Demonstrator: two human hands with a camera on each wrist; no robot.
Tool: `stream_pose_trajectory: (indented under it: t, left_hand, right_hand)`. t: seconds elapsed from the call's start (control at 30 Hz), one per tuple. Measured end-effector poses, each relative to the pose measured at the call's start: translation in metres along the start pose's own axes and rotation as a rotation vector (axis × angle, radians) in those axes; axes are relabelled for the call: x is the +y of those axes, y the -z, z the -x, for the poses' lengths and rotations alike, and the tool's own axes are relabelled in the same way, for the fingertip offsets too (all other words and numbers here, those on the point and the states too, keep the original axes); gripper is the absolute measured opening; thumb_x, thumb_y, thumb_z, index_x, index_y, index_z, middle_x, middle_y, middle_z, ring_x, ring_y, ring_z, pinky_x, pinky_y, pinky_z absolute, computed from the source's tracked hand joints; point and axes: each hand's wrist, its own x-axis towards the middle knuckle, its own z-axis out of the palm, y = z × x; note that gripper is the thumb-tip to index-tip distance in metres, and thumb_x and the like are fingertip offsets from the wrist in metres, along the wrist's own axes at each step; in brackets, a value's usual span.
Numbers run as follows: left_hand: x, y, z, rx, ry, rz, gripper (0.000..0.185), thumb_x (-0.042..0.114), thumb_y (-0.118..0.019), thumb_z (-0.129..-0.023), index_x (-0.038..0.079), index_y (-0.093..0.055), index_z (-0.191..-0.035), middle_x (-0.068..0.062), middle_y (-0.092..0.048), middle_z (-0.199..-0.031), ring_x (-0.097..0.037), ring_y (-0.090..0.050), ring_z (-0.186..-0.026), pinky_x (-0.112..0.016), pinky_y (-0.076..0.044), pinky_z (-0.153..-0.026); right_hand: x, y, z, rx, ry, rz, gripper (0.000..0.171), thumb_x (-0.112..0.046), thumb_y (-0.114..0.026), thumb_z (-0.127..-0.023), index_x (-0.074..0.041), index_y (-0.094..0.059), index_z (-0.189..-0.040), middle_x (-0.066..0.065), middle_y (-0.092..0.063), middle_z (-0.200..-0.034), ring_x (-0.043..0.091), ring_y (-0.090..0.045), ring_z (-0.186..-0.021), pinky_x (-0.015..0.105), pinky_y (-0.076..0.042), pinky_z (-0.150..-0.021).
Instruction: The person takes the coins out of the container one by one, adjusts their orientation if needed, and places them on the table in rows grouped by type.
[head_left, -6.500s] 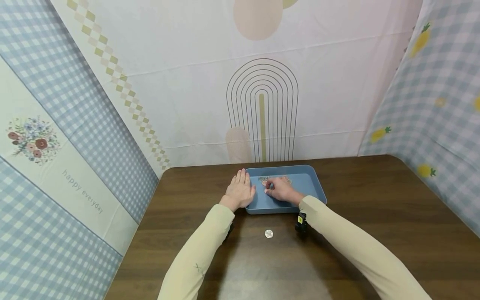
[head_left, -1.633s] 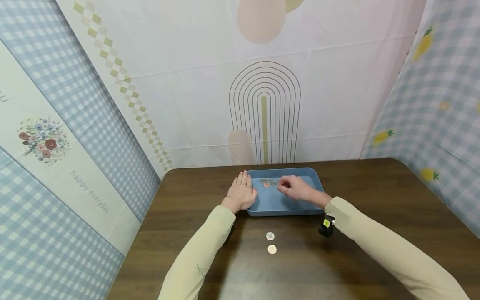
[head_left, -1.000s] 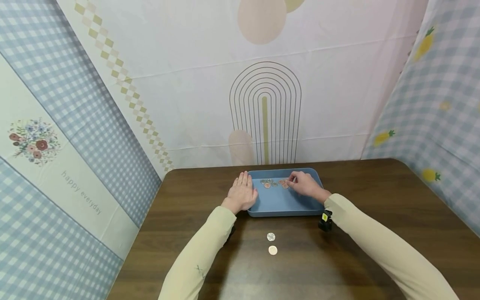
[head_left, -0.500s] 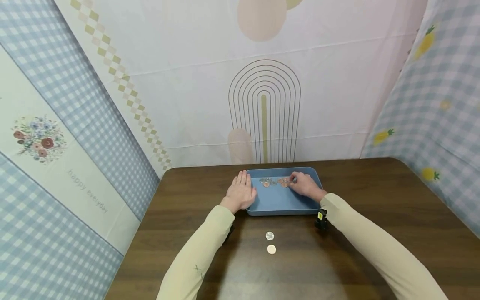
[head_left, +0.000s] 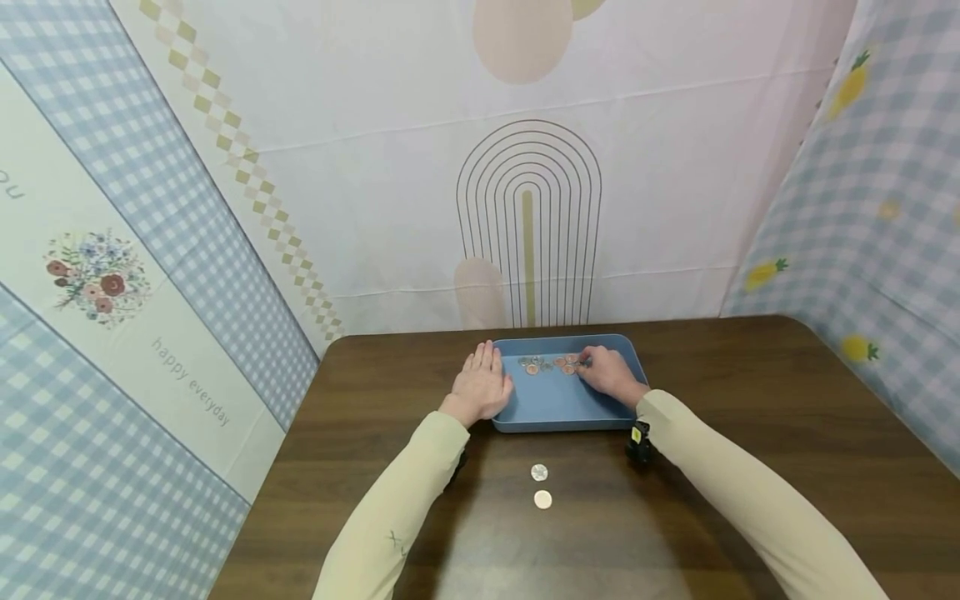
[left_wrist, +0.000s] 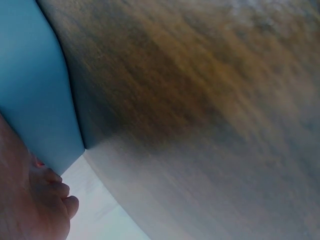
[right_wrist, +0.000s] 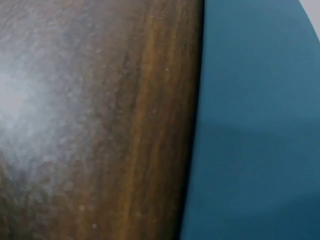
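A shallow blue tray [head_left: 562,427] stands on the wooden table, with several silver and copper coins [head_left: 532,368] lying toward its far side. My left hand [head_left: 480,385] rests along the tray's left rim, fingers straight and pointing away from me. In the left wrist view its fingertips [left_wrist: 71,206] show beside the tray wall [left_wrist: 35,85]. Over the right part of the tray, my right hand [head_left: 609,372] reaches down with curled fingers, thumb and fingertips right at the copper coins [head_left: 568,369]. Whether a coin is pinched there I cannot tell. The right wrist view shows only tray and table.
On the table in front of the tray lie a silver coin [head_left: 539,472] and, nearer to me, a lighter coin [head_left: 543,499]. A pale patterned cloth [head_left: 390,208] hangs behind the table, with checked cloth [head_left: 885,250] on the right.
Since the oldest frame, a second coin has appeared on the table in front of the tray. My right hand has moved right in the tray, uncovering coins. My left hand stays put.
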Motion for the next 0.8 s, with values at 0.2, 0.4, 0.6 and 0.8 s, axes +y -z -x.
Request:
stream_pose_trajectory:
  t: [0.2, 0.4, 0.6, 0.8]
  left_hand:
    - [0.001, -0.002, -0.004, 0.0, 0.009, -0.001, 0.065, 0.038, -0.022, -0.104, -0.001, -0.02, -0.155, -0.019, -0.014, -0.164, -0.031, -0.012, -0.154, -0.042, -0.018, -0.124]
    - [0.0, -0.003, -0.01, 0.003, 0.02, -0.01, 0.066, 0.04, -0.023, -0.104, -0.002, -0.02, -0.155, -0.02, -0.014, -0.164, -0.032, -0.014, -0.153, -0.042, -0.019, -0.124]
    - [0.001, -0.005, -0.014, 0.007, 0.029, 0.006, 0.069, 0.044, -0.021, -0.104, -0.002, -0.02, -0.155, -0.021, -0.013, -0.164, -0.033, -0.013, -0.153, -0.042, -0.017, -0.124]
    - [0.003, -0.002, -0.016, -0.004, 0.046, 0.025, 0.073, 0.049, -0.019, -0.104, -0.002, -0.017, -0.155, -0.02, -0.011, -0.164, -0.032, -0.01, -0.154, -0.041, -0.015, -0.125]
  right_hand:
    - [0.003, 0.001, -0.005, -0.016, 0.015, 0.001, 0.027, -0.02, -0.063, -0.094, 0.001, -0.067, -0.11, 0.019, -0.071, -0.101, 0.021, -0.059, -0.072, 0.033, -0.048, -0.064]
    - [0.0, 0.006, -0.008, -0.046, 0.027, 0.038, 0.024, -0.021, -0.062, -0.095, 0.001, -0.065, -0.105, 0.019, -0.069, -0.105, 0.026, -0.063, -0.084, 0.041, -0.052, -0.076]
    - [0.004, 0.008, -0.012, -0.075, 0.02, 0.014, 0.022, -0.022, -0.063, -0.095, 0.0, -0.062, -0.098, 0.014, -0.065, -0.087, 0.018, -0.06, -0.062, 0.03, -0.049, -0.055]
    - [0.013, 0.009, -0.016, -0.09, 0.021, -0.041, 0.021, -0.02, -0.064, -0.095, 0.0, -0.06, -0.095, 0.011, -0.062, -0.073, 0.014, -0.057, -0.046, 0.025, -0.047, -0.041]
